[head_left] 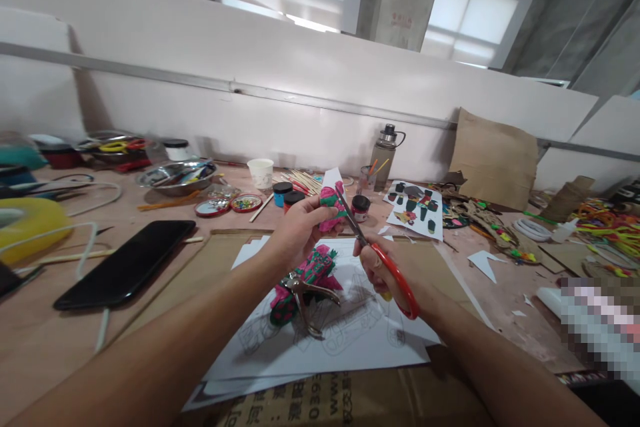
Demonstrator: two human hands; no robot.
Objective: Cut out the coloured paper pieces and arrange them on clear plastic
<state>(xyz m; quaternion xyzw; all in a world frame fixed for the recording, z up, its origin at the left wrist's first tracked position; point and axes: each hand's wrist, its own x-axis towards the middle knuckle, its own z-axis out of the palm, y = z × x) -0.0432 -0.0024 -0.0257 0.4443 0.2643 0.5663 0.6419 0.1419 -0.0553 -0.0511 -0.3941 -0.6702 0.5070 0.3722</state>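
Observation:
Near the middle of the view, my left hand [300, 230] pinches a pink and green painted paper piece [329, 203] with a white edge. My right hand [383, 267] is closed on red-handled scissors [395, 273], whose blades point up and left against the right side of the paper piece. Below my hands, a metal hole punch [305, 297] lies over pink and green painted pieces [320, 267]. Under these are white sheets with pencil drawings [350, 340], resting on a cardboard sheet [280, 400].
A black phone [127, 263] lies at the left, near a yellow tape roll [35, 230]. Behind stand a metal bowl [177, 177], a paper cup [261, 174], paint jars [283, 193] and a bottle [385, 157]. Painted cutouts on paper [415, 208] and colourful cords [600, 230] are at the right.

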